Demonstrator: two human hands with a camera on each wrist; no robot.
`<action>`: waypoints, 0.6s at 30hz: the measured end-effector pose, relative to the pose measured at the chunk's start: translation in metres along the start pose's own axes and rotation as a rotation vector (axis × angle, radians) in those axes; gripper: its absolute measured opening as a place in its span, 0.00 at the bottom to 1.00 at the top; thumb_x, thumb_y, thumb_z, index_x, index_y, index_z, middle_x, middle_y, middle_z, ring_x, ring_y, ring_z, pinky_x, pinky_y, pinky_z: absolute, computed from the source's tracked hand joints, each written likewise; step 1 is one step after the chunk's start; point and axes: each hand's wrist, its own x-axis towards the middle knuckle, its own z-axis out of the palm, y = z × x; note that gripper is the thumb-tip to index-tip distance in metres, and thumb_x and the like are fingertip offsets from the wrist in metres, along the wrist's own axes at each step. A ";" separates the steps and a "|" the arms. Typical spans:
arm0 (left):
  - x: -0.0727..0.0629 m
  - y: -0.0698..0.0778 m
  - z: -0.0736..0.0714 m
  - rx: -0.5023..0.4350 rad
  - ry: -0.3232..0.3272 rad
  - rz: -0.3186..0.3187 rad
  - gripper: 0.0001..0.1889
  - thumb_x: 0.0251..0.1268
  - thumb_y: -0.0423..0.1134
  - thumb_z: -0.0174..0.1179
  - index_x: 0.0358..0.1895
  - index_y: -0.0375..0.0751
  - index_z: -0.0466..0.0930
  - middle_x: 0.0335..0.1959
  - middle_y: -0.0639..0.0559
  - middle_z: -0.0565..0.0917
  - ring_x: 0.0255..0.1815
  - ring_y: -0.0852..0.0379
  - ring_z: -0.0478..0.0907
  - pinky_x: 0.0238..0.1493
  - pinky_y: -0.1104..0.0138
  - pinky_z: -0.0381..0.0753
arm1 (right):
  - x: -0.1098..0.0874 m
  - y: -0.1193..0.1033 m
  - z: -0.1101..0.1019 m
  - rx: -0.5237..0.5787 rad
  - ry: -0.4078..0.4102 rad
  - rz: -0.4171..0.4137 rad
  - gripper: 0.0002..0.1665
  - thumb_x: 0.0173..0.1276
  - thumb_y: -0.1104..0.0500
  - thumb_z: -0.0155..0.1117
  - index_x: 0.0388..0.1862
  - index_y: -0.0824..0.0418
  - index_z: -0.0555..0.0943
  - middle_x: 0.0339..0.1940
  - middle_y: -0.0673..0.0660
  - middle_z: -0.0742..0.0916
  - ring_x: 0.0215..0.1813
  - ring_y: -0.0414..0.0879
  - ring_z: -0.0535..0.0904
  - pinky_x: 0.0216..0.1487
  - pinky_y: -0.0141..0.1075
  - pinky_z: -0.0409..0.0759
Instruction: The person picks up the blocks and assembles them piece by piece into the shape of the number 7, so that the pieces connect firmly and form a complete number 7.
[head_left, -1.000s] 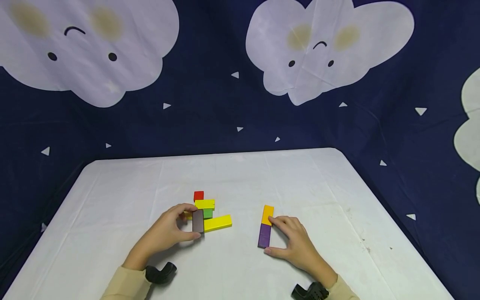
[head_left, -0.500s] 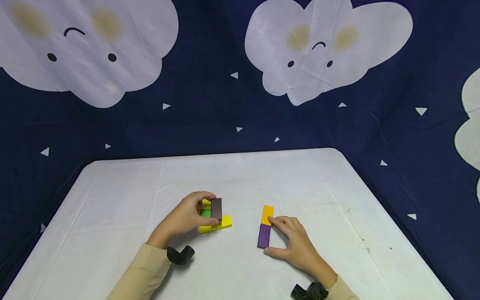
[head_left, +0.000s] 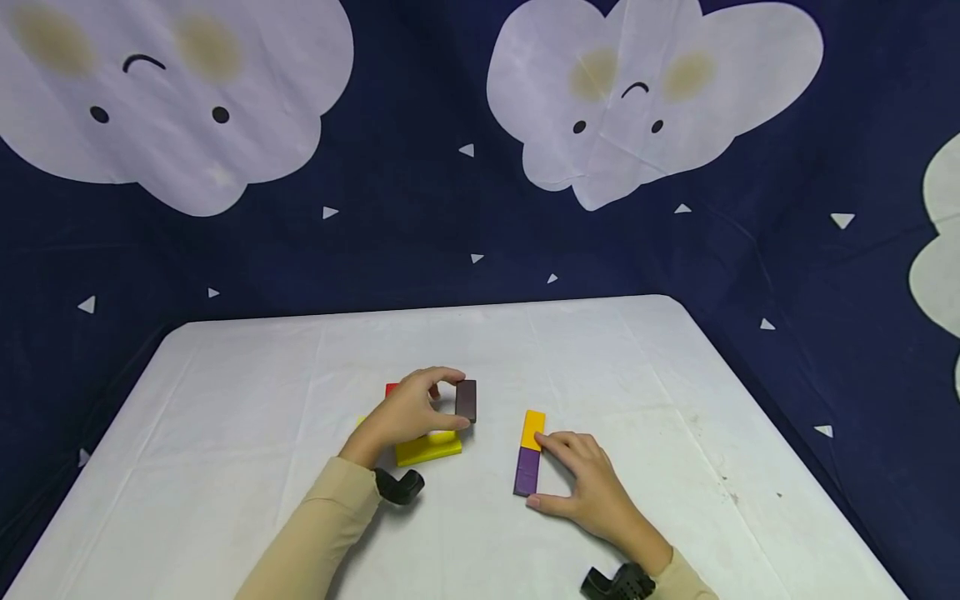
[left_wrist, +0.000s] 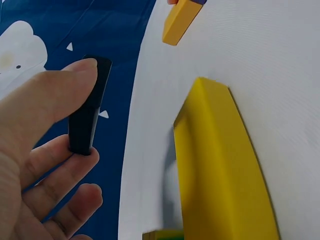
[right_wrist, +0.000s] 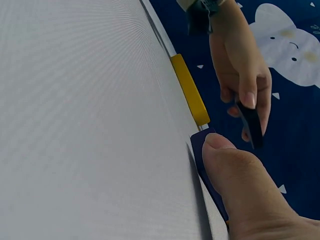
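My left hand (head_left: pixel 408 412) holds a dark brown block (head_left: pixel 466 401) by its two ends between thumb and fingers. In the left wrist view the dark block (left_wrist: pixel 90 112) hangs above the table. Right of it, a purple block (head_left: pixel 527 473) and an orange block (head_left: pixel 532 429) lie end to end. My right hand (head_left: pixel 596 487) has its thumb at the near end of the purple block and a fingertip near where the two meet. A long yellow block (head_left: pixel 427 451) lies under my left wrist, and a red block (head_left: pixel 391 388) shows behind the hand. The green block is mostly hidden.
The blocks lie on a white-covered table (head_left: pixel 637 367). A dark blue cloth (head_left: pixel 420 225) with white clouds hangs behind its far edge. Each wrist wears a black camera mount, the left mount (head_left: pixel 400 487) being close to the yellow block.
My left hand has carried the dark block right and away from me, past the coloured blocks toward the orange one. My right hand has stayed in place.
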 end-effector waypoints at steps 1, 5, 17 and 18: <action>0.002 0.001 0.001 0.001 -0.002 0.001 0.35 0.47 0.50 0.78 0.62 0.52 0.78 0.53 0.55 0.80 0.47 0.51 0.72 0.40 0.64 0.73 | 0.000 0.000 0.000 0.000 0.000 0.000 0.51 0.48 0.28 0.74 0.69 0.47 0.75 0.60 0.44 0.79 0.62 0.43 0.69 0.62 0.53 0.66; 0.012 0.005 0.006 0.003 -0.015 0.004 0.35 0.48 0.49 0.78 0.63 0.52 0.78 0.54 0.56 0.81 0.45 0.52 0.72 0.41 0.65 0.73 | 0.000 0.000 0.000 -0.001 -0.001 0.000 0.50 0.48 0.29 0.74 0.69 0.47 0.75 0.60 0.43 0.79 0.62 0.42 0.69 0.61 0.52 0.67; 0.036 0.014 0.027 0.005 -0.051 0.012 0.37 0.53 0.52 0.75 0.67 0.45 0.75 0.61 0.53 0.80 0.48 0.51 0.74 0.52 0.60 0.76 | 0.000 0.002 0.002 -0.003 0.001 0.000 0.51 0.48 0.28 0.74 0.69 0.47 0.74 0.60 0.43 0.79 0.62 0.43 0.69 0.62 0.53 0.66; 0.038 0.014 0.029 0.006 -0.052 0.015 0.37 0.53 0.52 0.74 0.67 0.44 0.74 0.61 0.52 0.79 0.49 0.51 0.75 0.55 0.60 0.77 | 0.000 0.002 0.002 -0.005 0.001 -0.001 0.51 0.48 0.28 0.73 0.69 0.47 0.74 0.60 0.43 0.79 0.62 0.43 0.69 0.62 0.53 0.67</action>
